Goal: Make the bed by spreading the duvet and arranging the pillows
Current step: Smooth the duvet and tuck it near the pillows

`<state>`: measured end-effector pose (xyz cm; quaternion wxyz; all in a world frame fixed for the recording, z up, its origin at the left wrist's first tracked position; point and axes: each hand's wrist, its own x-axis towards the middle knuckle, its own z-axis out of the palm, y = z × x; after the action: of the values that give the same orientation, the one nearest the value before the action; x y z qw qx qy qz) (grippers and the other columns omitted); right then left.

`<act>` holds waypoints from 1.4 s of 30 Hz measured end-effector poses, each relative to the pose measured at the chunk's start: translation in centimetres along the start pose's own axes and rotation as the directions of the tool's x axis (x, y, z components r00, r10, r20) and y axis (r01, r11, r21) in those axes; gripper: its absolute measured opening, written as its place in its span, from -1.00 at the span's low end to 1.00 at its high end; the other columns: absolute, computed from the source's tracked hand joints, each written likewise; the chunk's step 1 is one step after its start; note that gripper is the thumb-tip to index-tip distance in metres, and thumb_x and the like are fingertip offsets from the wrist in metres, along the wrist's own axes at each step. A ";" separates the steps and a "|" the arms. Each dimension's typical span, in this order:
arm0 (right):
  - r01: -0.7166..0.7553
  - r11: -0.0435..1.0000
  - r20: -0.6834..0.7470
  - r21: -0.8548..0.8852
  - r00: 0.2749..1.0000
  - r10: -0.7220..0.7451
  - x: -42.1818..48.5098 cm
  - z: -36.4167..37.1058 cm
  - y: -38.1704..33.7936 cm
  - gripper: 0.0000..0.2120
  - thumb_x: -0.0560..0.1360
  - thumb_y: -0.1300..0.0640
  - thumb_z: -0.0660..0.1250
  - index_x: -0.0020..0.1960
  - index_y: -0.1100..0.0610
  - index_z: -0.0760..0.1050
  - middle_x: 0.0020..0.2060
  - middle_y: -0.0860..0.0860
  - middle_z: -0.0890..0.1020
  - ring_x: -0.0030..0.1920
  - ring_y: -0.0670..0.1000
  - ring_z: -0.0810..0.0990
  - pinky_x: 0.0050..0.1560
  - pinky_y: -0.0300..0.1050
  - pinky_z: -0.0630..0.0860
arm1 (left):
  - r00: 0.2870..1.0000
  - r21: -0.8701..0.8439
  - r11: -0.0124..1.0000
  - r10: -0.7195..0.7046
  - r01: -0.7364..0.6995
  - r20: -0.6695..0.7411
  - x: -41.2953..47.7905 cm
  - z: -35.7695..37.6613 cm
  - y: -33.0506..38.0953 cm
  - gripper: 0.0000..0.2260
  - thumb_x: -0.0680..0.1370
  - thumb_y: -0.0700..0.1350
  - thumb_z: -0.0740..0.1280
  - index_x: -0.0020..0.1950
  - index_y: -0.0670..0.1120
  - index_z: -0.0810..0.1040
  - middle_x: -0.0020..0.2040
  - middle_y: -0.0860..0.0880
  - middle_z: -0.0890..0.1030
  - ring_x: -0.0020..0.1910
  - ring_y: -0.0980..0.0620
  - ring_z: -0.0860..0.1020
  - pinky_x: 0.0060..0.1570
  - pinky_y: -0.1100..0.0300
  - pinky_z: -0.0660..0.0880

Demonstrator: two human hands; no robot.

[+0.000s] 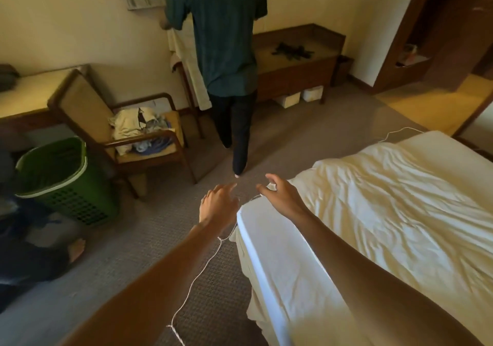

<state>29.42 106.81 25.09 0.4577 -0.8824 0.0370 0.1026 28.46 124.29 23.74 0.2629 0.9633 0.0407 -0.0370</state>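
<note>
Plainly both are spread and holding nothing: the left grip (220,203) hovers over the carpet (160,225) beside the corner of the bed (257,297), the right grip (280,196) just above that corner. The duvet (394,207) lies rumpled on the bed, right of the right grip. Soft, light and limp by its look, it is probably best pinched at the corner hem under that grip, clear of the thin cord (202,271).

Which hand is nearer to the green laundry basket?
Left. The left hand is over the carpet, right of the green laundry basket; the right hand is farther right, over the corner of the bed.
</note>
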 end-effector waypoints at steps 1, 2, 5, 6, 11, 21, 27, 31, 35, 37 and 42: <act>0.001 1.000 0.008 -0.007 1.000 -0.001 1.6 0.1 -0.5 -0.46 0.59 -0.09 0.30 0.50 0.06 0.32 0.45 0.04 0.42 0.44 0.07 0.38 0.31 -0.13 0.32 | 1.000 -0.007 1.000 -0.003 0.003 0.004 1.5 -0.3 -0.2 -0.55 0.56 -0.08 0.27 0.47 0.12 0.41 0.43 -0.01 0.47 0.29 -0.06 0.52 0.27 -0.07 0.48; 0.003 1.000 0.013 -0.012 1.000 -0.003 3.4 0.2 -1.0 -0.46 0.59 -0.09 0.30 0.50 0.06 0.31 0.45 0.04 0.42 0.43 0.07 0.39 0.29 -0.15 0.32 | 1.000 -0.014 1.000 -0.006 0.006 0.002 3.2 -0.7 -0.5 -0.55 0.56 -0.08 0.28 0.47 0.13 0.41 0.44 0.00 0.46 0.29 -0.06 0.51 0.28 -0.07 0.47; -0.008 1.000 0.023 0.002 1.000 0.008 8.8 1.2 -2.4 -0.44 0.59 -0.08 0.31 0.52 0.09 0.29 0.46 0.06 0.41 0.44 0.07 0.39 0.29 -0.14 0.33 | 1.000 -0.016 1.000 -0.002 0.002 -0.004 8.9 -1.4 -1.7 -0.54 0.56 -0.11 0.28 0.47 0.13 0.41 0.43 -0.01 0.47 0.34 -0.06 0.48 0.32 -0.05 0.43; -0.011 1.000 0.024 0.004 1.000 0.011 10.1 1.4 -2.7 -0.43 0.59 -0.08 0.31 0.52 0.09 0.28 0.46 0.07 0.40 0.45 0.08 0.38 0.33 -0.11 0.33 | 1.000 -0.017 1.000 0.005 -0.005 -0.003 10.3 -1.6 -2.0 -0.54 0.57 -0.11 0.28 0.47 0.12 0.41 0.42 -0.01 0.47 0.35 -0.06 0.47 0.32 -0.04 0.42; -0.040 0.999 -0.010 -0.012 0.999 0.040 19.6 3.9 -5.8 -0.43 0.59 -0.07 0.30 0.52 0.12 0.28 0.46 0.09 0.40 0.43 0.10 0.39 0.29 -0.13 0.34 | 0.999 -0.010 1.000 0.030 -0.029 0.034 20.8 -2.9 -5.0 -0.55 0.58 -0.10 0.26 0.48 0.10 0.41 0.43 0.00 0.46 0.37 -0.07 0.45 0.32 0.00 0.38; -0.211 0.955 -0.119 0.208 0.964 0.239 35.3 7.2 -10.8 -0.45 0.58 -0.02 0.33 0.51 0.13 0.31 0.45 0.15 0.41 0.41 0.10 0.43 0.37 -0.06 0.35 | 0.967 0.050 0.988 0.134 -0.148 0.216 39.6 -6.2 -8.2 -0.57 0.60 -0.09 0.20 0.48 0.11 0.38 0.42 -0.05 0.48 0.32 -0.06 0.50 0.32 -0.04 0.45; -0.331 0.905 -0.209 0.267 0.897 0.389 41.2 4.6 -8.4 -0.46 0.57 -0.05 0.34 0.49 0.09 0.34 0.41 0.13 0.46 0.37 0.08 0.48 0.34 -0.10 0.36 | 0.912 0.036 0.962 0.243 -0.270 0.331 48.2 -3.5 -5.9 -0.61 0.65 -0.06 0.18 0.50 0.08 0.36 0.34 -0.05 0.54 0.01 0.08 0.59 0.12 0.07 0.55; -0.382 0.857 -0.265 0.346 0.837 0.480 44.4 1.5 -5.3 -0.47 0.59 -0.03 0.32 0.50 0.10 0.31 0.42 0.10 0.45 0.38 0.08 0.45 0.30 -0.14 0.35 | 0.857 0.024 0.936 0.310 -0.351 0.411 53.1 0.1 -2.3 -0.62 0.66 -0.04 0.19 0.50 0.04 0.37 0.33 -0.06 0.55 0.13 0.02 0.60 0.19 0.02 0.53; -0.482 0.813 -0.302 0.327 0.762 0.573 47.3 -2.2 -1.6 -0.55 0.64 -0.01 0.23 0.48 0.13 0.36 0.48 0.12 0.37 0.46 0.12 0.36 0.38 -0.09 0.25 | 0.761 0.046 0.861 0.422 -0.507 0.493 57.9 4.7 2.6 -0.64 0.63 -0.05 0.23 0.44 -0.01 0.44 0.32 -0.09 0.56 0.25 -0.05 0.55 0.26 -0.01 0.48; -0.491 0.768 -0.370 0.411 0.680 0.633 47.9 -4.0 0.4 -0.54 0.61 -0.03 0.28 0.44 0.15 0.41 0.39 0.13 0.48 0.40 0.15 0.44 0.34 -0.05 0.32 | 0.695 0.055 0.807 0.470 -0.588 0.545 59.7 7.5 6.1 -0.63 0.63 -0.06 0.25 0.44 -0.05 0.45 0.35 -0.12 0.54 0.32 -0.09 0.49 0.32 0.00 0.40; -0.474 0.619 -0.415 0.626 0.470 0.779 46.4 -6.9 4.5 -0.59 0.58 -0.02 0.33 0.37 0.14 0.47 0.23 0.12 0.60 0.24 0.11 0.56 0.18 -0.13 0.41 | 0.522 0.011 0.660 0.584 -0.751 0.622 61.0 12.6 14.4 -0.65 0.62 -0.04 0.28 0.41 -0.02 0.49 0.29 -0.07 0.59 0.25 -0.07 0.55 0.20 0.07 0.45</act>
<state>75.00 99.90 15.41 0.5204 -0.6536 0.5464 -0.0584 89.87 109.08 14.51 0.1175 0.8710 -0.4219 -0.2228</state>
